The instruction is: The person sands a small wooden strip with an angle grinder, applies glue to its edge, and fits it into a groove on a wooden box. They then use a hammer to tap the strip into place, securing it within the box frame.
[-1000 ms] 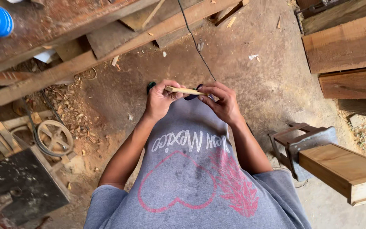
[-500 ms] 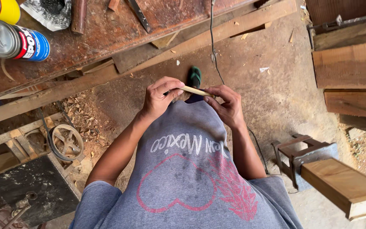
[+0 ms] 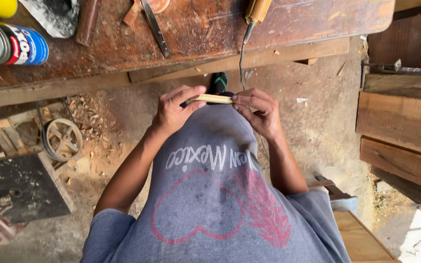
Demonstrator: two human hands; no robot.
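Observation:
A thin pale wooden stick (image 3: 214, 99) lies level in front of my grey shirt, held at both ends. My left hand (image 3: 174, 109) pinches its left end between thumb and fingers. My right hand (image 3: 258, 111) grips its right end with curled fingers. Both hands hover just short of the worn reddish workbench (image 3: 205, 34). Below the stick a dark green shoe (image 3: 219, 82) shows on the dirt floor.
On the bench lie a blue and white can (image 3: 10, 44), a metal scraper blade (image 3: 54, 14), a slim metal tool (image 3: 155, 27) and a yellow-handled corded tool (image 3: 255, 10). A pulley wheel (image 3: 63, 139) and dark machine sit left. Wood planks (image 3: 405, 131) stack at right.
The view has tilted up towards the workbench, bringing more of its top and tools into sight. Both hands keep hold of the stick, which stays level.

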